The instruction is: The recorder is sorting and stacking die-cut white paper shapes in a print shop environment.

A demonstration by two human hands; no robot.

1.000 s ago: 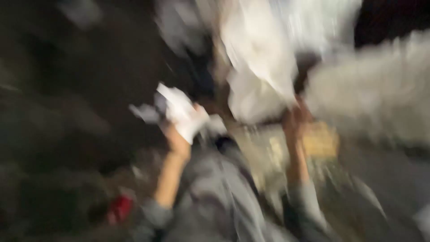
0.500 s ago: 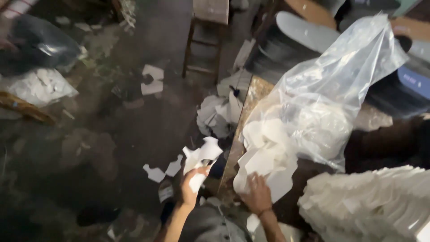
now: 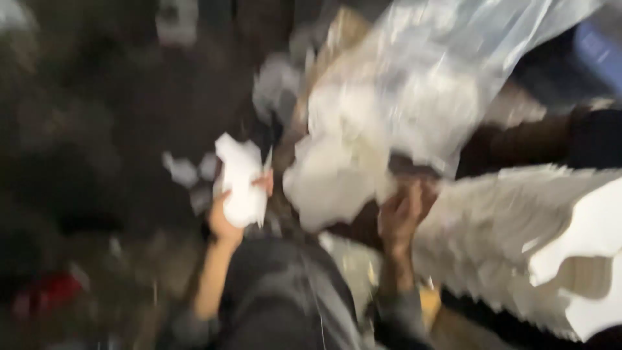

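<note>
Scraps [image 3: 183, 170] litter dark floor [image 3: 97, 129]; left hand [image 3: 227, 217] grips white sheets [image 3: 241, 188], right hand [image 3: 402, 217] clutches plastic bag [image 3: 414, 97].

Dark floor [image 3: 97, 129], seemingly white scraps [image 3: 183, 172].

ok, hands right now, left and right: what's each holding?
Left hand: closed on a bunch of white paper pieces.
Right hand: raised against the bottom of the clear plastic bag; too blurred to tell the grip.
</note>
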